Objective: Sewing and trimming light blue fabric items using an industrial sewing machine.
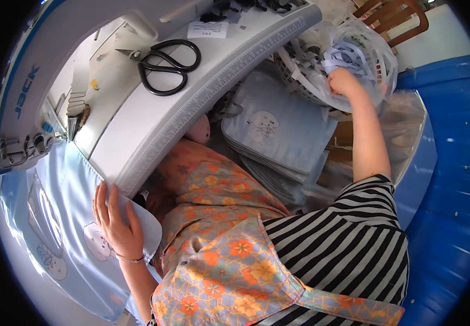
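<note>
My left hand (117, 225) lies flat, fingers stretched out, on a light blue fabric piece (77, 190) printed with white cartoon dogs. That fabric reaches from the sewing machine (20, 103) over the table edge on the left. Over to the right, my right hand (344, 82) is closed at a basket (300, 87) lined with clear plastic. Pale lavender fabric strips (349, 57) lie bunched in it, right against my curled fingers. What those fingers hold, if anything, is hidden.
Black-handled scissors (164, 65) rest on the machine table (121, 119), whose edge carries a ruler strip (229, 65). A white label (207, 30) and dark scraps (251, 6) lie farther back. Stacked light blue pieces (278, 119) sit below the basket. Blue plastic (452, 163) stands at right.
</note>
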The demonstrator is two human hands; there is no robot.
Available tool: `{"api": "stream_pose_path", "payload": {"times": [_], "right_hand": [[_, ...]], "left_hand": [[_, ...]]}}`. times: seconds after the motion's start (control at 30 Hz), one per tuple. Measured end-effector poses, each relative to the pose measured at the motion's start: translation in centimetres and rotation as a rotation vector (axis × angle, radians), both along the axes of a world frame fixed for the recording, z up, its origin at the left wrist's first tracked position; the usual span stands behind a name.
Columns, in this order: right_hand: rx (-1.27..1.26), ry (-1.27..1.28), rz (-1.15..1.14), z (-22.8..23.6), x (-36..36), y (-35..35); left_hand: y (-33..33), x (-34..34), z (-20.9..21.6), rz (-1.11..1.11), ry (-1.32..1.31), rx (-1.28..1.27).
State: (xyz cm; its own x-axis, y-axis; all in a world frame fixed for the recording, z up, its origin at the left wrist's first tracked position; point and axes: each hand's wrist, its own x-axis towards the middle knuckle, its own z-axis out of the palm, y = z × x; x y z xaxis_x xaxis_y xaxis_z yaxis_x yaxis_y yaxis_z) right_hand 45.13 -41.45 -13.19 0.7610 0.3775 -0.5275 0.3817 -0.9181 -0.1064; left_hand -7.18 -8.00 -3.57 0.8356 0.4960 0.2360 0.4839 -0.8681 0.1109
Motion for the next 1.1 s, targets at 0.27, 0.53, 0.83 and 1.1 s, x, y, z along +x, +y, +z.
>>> {"api": "stream_pose_path", "payload": {"times": [0.27,0.53,0.83,1.1], "right_hand": [[0.093,-0.359,0.009,-6.9,1.0,-1.6],[0.354,-0.269,-0.252,-2.1,-0.1,-4.3],[1.223,0.322,-0.153,9.6,-13.7,6.9],[1.422,0.711,0.354,11.2,-30.0,22.1]], "left_hand": [[-0.1,0.5,-0.2,-0.004,0.000,-0.001],[-0.2,0.9,-0.2,-0.003,-0.008,0.001],[-4.0,6.2,2.3,-0.289,-0.345,-0.495],[-2.2,7.5,2.6,-0.036,-0.509,-1.324]]}}
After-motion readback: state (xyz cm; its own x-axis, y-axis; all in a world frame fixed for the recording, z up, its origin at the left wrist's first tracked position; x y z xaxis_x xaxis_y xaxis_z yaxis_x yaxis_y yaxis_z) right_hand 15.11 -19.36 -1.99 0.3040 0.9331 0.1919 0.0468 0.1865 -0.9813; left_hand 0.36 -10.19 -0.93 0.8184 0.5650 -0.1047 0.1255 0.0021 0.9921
